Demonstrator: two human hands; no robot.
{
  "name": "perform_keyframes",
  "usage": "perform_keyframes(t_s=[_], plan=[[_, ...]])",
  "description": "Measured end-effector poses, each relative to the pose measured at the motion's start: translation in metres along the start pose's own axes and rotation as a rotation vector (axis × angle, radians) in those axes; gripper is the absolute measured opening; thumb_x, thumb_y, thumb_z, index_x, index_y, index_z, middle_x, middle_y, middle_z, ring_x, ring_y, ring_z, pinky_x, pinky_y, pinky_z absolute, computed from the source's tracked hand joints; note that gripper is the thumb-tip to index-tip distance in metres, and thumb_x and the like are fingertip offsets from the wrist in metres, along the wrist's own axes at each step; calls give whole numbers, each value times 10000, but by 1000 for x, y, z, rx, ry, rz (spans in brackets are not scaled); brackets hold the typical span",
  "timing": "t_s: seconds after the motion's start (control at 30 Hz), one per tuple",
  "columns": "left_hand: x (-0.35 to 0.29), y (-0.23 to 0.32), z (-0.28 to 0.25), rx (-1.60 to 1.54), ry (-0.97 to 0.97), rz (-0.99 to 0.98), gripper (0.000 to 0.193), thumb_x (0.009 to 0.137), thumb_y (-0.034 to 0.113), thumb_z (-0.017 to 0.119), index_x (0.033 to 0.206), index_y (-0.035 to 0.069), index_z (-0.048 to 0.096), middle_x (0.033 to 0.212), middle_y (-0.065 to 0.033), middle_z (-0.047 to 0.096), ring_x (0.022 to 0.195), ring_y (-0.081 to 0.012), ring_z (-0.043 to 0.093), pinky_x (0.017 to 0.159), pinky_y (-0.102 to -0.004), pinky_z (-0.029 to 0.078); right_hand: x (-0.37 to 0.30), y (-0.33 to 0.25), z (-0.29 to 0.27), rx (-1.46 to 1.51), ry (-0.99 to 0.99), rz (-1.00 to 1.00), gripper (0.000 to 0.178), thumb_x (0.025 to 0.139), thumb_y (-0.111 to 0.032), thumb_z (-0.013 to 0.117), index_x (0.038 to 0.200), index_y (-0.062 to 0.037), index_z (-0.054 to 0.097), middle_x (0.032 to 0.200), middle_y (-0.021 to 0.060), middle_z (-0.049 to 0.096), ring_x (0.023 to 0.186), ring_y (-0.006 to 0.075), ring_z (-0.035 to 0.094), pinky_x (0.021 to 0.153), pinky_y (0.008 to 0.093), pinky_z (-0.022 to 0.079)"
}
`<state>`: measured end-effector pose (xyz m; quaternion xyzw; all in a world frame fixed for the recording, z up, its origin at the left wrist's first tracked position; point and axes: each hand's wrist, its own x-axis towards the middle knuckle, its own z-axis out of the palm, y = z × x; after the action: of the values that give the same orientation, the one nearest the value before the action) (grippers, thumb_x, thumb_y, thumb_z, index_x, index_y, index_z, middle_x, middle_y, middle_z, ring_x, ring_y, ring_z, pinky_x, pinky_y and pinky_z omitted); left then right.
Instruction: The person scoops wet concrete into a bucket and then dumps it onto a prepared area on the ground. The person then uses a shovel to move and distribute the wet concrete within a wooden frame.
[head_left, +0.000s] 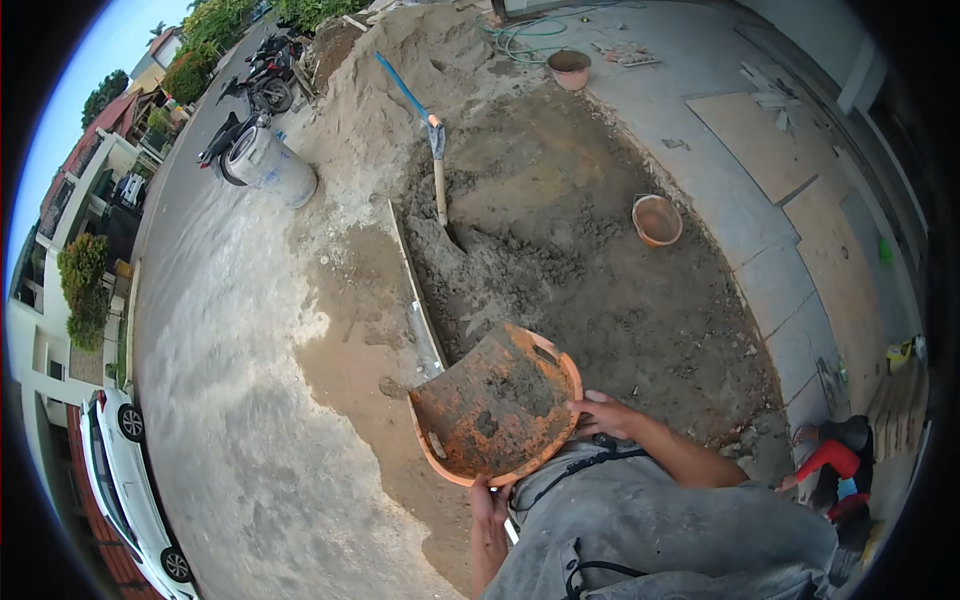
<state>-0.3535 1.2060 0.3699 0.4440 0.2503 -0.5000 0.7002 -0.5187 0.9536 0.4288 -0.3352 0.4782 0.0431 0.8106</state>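
Note:
An orange plastic tub (490,400) with one side cut away, its inside smeared with grey mortar, is tilted in front of my body. My left hand (490,508) grips its near lower rim. On its right rim, near a handle slot, my right hand (603,416) has its fingers curled round the edge. Beyond the tub lies a heap of wet mortar (510,265) on the ground. A shovel (439,185) with a blue upper handle stands with its blade in the heap. Along the left side of the mortar runs a long thin board (415,275).
An orange bucket (657,220) stands on the mortar bed; another bucket (569,68) is farther back. A drum (270,165) and motorcycles (268,82) stand at far left, beside a sand pile (400,60). A co-worker in a red sleeve (830,460) crouches at right near boards (770,140).

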Motion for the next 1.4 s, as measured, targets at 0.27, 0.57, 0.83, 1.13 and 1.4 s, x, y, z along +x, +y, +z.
perform_keyframes(t_s=[0.27,0.57,0.83,1.13,1.4], plan=[[144,139,277,357,-233,-193,356,866,93,365,1198,-36,348,1152,-175,497,1044,-297,566,857,-396,553,40,-217,-24,274,312,-189,602,820,-297,667,1282,-83,345,1188,141,486,946,316,599,802,448,536],[265,118,531,322,-155,-436,235,878,133,383,1080,15,414,1066,-128,528,913,-232,612,678,-301,599,98,-396,-120,359,401,-284,502,857,-230,603,1244,-52,338,1145,156,501,933,290,615,754,427,561],[314,152,721,278,-124,-371,357,877,137,371,1199,-15,368,1163,-164,486,1009,-271,579,735,-306,587,110,-631,-193,266,323,-166,561,860,-209,599,1282,-55,264,1178,154,475,950,283,611,766,397,555],[440,169,847,2,121,-231,133,841,92,420,950,15,417,1008,-129,481,941,-286,578,764,-387,576,206,-825,-284,137,166,-151,860,847,-220,647,1442,-75,43,1338,232,361,1049,390,553,775,479,520],[583,206,948,59,121,-131,399,883,98,477,1127,66,163,1097,-168,470,886,-266,626,664,-377,603,416,-950,-330,96,53,101,736,842,-453,596,1376,-71,263,1369,215,331,1196,444,397,919,559,424]])
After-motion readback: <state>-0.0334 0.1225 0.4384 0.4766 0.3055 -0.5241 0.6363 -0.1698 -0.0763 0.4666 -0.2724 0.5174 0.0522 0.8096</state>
